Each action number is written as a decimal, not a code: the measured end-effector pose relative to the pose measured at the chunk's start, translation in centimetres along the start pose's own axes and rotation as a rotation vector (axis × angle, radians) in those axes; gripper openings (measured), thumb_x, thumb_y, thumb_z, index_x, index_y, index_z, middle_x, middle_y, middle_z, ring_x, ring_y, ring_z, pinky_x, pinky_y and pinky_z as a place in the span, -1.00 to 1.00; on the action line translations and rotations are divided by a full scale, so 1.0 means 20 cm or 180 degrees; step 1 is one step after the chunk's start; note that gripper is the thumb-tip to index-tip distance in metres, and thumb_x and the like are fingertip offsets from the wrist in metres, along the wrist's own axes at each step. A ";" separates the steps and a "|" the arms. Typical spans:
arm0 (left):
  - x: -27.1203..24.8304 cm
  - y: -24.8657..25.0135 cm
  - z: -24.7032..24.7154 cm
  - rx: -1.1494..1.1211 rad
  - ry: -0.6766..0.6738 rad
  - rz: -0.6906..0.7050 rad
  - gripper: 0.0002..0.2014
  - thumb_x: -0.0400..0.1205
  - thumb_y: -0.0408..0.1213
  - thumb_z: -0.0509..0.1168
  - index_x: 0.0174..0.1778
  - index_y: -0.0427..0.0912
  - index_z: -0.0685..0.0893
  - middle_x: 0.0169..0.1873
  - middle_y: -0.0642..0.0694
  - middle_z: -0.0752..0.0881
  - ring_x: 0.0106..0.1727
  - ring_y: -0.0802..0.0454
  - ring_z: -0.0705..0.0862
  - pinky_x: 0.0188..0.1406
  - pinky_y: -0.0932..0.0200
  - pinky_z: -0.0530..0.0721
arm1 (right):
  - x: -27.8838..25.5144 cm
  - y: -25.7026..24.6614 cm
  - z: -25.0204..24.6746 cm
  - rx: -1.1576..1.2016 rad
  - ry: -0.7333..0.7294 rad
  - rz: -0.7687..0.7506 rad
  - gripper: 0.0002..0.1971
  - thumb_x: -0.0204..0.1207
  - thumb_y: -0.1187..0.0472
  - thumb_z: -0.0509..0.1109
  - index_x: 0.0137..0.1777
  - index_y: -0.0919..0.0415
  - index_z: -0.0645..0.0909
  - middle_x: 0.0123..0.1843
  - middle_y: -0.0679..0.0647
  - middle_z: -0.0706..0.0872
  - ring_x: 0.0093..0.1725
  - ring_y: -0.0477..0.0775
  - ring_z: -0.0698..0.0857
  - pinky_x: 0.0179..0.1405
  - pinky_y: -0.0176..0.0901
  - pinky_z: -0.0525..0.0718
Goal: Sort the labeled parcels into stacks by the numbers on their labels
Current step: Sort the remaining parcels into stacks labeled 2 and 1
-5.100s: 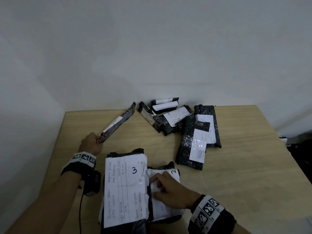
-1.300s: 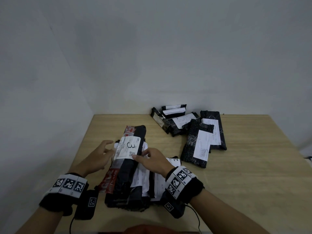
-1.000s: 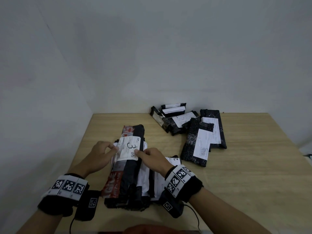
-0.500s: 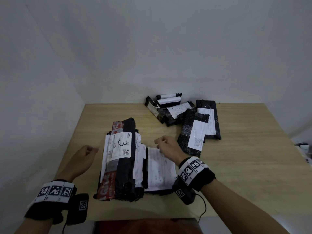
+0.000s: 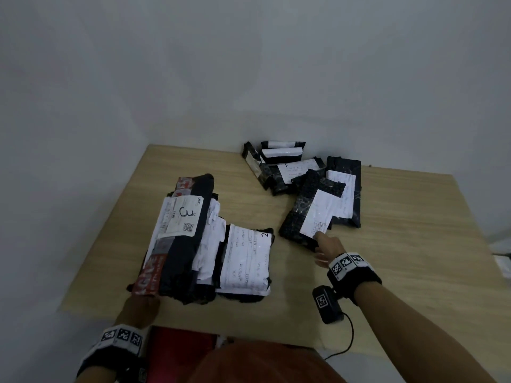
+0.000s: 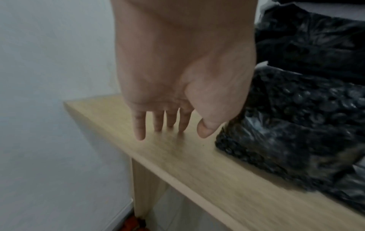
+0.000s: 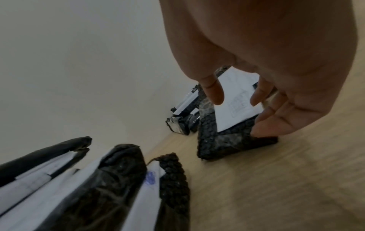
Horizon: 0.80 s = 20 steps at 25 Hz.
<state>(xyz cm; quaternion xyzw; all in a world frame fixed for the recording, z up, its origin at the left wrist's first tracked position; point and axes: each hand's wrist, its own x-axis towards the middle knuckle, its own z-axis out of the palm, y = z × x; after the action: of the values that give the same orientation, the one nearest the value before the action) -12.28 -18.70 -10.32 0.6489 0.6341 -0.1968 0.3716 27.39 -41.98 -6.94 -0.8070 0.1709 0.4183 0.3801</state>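
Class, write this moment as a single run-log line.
right hand: open, reaching bubble parcel | left hand: open, on table by 3-stack | holding: nothing

Left hand point(image 5: 139, 309) fingers hidden behind the near end of the "3" stack point(image 5: 177, 239) in head view; contact with the parcels can't be told. Right hand point(image 5: 327, 248) fingertips hidden at the corner of the bubble-wrapped parcel point(image 5: 307, 214); its label point(image 5: 318, 215) number unreadable, print too small. Far pile point(image 5: 282, 167) labels also too small to read. Lower parcels of the "3" stack mostly covered. Right wrist view: near parcels point(image 7: 94, 195) blurred, cut off by bottom edge. Left wrist view: black parcels point(image 6: 308, 125) cut off at right.
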 end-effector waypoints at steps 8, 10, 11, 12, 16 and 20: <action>0.07 0.13 0.13 0.0621 -0.0597 0.0451 -0.29 0.73 -0.16 0.18 0.67 -0.36 -0.04 0.69 -0.27 -0.10 0.71 -0.20 -0.06 0.65 -0.07 0.12 | 0.13 -0.05 0.02 -0.0260 0.0106 -0.0350 -0.58 0.55 0.12 0.38 0.34 0.35 0.63 0.12 0.21 0.69 0.04 0.25 0.68 -0.17 -0.05 0.65; 0.05 0.20 0.15 0.0904 -0.0697 0.0448 -0.27 0.74 -0.07 0.12 0.68 -0.37 -0.09 0.68 -0.26 -0.20 0.71 -0.16 -0.16 0.67 -0.02 0.05 | 0.16 -0.04 0.02 -0.0175 0.0113 -0.0293 -0.58 0.55 0.13 0.42 0.33 0.36 0.64 0.15 0.19 0.71 0.07 0.25 0.70 -0.04 -0.01 0.68; 0.02 0.23 0.15 0.1059 -0.0773 0.0414 -0.26 0.75 -0.04 0.10 0.68 -0.37 -0.11 0.68 -0.26 -0.22 0.71 -0.15 -0.19 0.68 -0.01 0.02 | 0.16 -0.02 0.01 -0.0116 0.0117 -0.0263 -0.60 0.55 0.13 0.43 0.30 0.36 0.65 0.12 0.19 0.73 0.05 0.23 0.71 -0.05 -0.02 0.69; 0.02 0.25 0.17 0.1196 -0.0834 0.0405 -0.25 0.75 -0.02 0.07 0.68 -0.37 -0.14 0.68 -0.28 -0.23 0.71 -0.16 -0.20 0.68 -0.02 0.00 | 0.17 0.01 0.00 -0.0051 0.0127 -0.0174 -0.63 0.54 0.12 0.45 0.25 0.35 0.66 0.06 0.18 0.74 0.00 0.20 0.72 -0.08 -0.02 0.72; 0.04 0.37 0.22 0.1569 -0.0831 0.0384 -0.10 0.69 0.19 0.05 0.66 -0.41 -0.19 0.66 -0.41 -0.19 0.69 -0.32 -0.17 0.68 -0.11 -0.01 | 0.18 0.04 -0.08 0.0436 0.0100 -0.0098 -0.46 0.26 0.00 0.58 0.17 0.33 0.71 0.04 0.19 0.80 0.01 0.23 0.78 0.02 0.09 0.79; 0.07 0.43 0.17 0.2106 -0.0632 0.0423 0.02 0.61 0.35 0.02 0.66 -0.44 -0.16 0.65 -0.46 -0.11 0.68 -0.40 -0.09 0.67 -0.15 -0.01 | 0.05 0.00 -0.06 0.0018 0.0779 -0.0925 -0.56 0.36 -0.03 0.54 0.05 0.29 0.60 0.03 0.22 0.75 -0.08 0.17 0.72 -0.11 0.08 0.74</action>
<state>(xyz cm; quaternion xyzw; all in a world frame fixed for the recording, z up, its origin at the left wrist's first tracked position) -3.00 -19.63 -11.57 0.7517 0.4531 -0.4291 0.2132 28.72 -42.80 -7.34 -0.8670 0.0987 0.2573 0.4151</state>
